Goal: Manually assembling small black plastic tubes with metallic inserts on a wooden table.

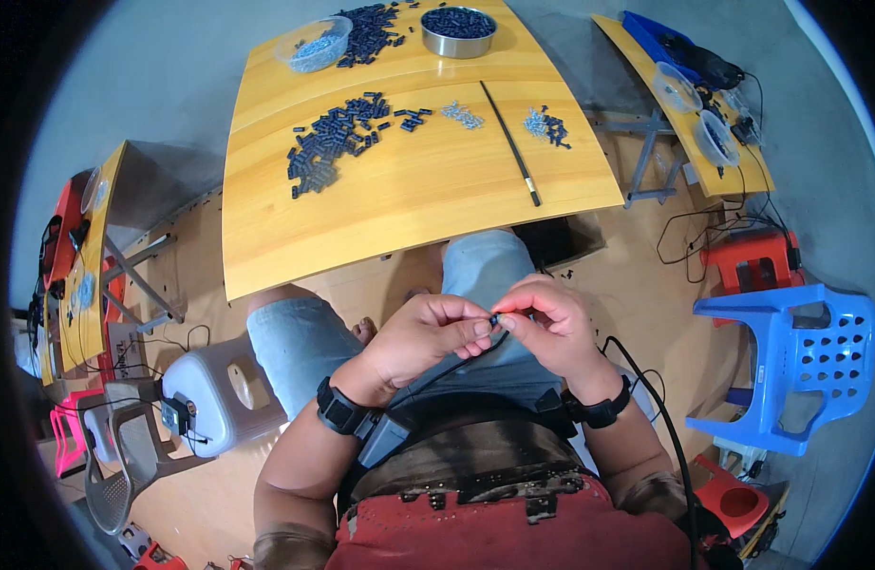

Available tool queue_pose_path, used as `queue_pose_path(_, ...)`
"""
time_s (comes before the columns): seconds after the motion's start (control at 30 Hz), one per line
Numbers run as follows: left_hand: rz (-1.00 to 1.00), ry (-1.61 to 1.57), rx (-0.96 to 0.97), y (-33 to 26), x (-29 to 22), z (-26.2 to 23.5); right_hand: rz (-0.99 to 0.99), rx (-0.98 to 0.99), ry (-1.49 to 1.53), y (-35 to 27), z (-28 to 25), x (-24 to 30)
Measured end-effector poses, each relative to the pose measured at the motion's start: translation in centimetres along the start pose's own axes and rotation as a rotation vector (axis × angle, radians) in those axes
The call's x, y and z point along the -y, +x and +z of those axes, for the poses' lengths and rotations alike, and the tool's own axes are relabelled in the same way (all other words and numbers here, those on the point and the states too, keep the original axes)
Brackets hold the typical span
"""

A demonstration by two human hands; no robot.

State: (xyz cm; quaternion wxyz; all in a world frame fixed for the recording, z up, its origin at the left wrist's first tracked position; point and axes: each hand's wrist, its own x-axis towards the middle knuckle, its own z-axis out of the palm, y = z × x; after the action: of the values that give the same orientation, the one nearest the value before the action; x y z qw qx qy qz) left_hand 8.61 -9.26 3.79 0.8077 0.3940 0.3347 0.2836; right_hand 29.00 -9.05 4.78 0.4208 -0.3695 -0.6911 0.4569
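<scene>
Above my lap, just in front of the table's near edge, both hands meet at the fingertips. My left hand (423, 337) and my right hand (551, 323) each pinch a small dark piece (495, 320) between thumb and forefinger. Fingers cover most of that piece, so its exact kind is unclear. On the wooden table (418, 209) lies a heap of short black cylindrical parts (338, 138). To its right are small silvery pieces (462, 116), a thin black stick (509, 142), and a little pile of silvery and dark bits (548, 129).
At the table's far side sit a clear bowl (316, 55) of pale pieces, a black heap (371, 33) and a round metal tin (459, 47). A blue plastic chair (789, 366) stands right, a translucent bin (219, 394) left. A black cable (660, 399) runs past my right arm.
</scene>
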Motion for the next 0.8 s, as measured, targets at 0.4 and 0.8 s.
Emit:
queue_pose_path(0.4, 0.023, 0.061, -0.022, -0.3, -0.9, 1.0, 0.041, 0.11, 0.205, 0.3, -0.6, 0.1)
queue_pose_path(0.8, 0.18, 0.214, -0.114, -0.8, -1.2, 1.8, 0.134, -0.05, 0.344, -0.1, 0.6, 1.0)
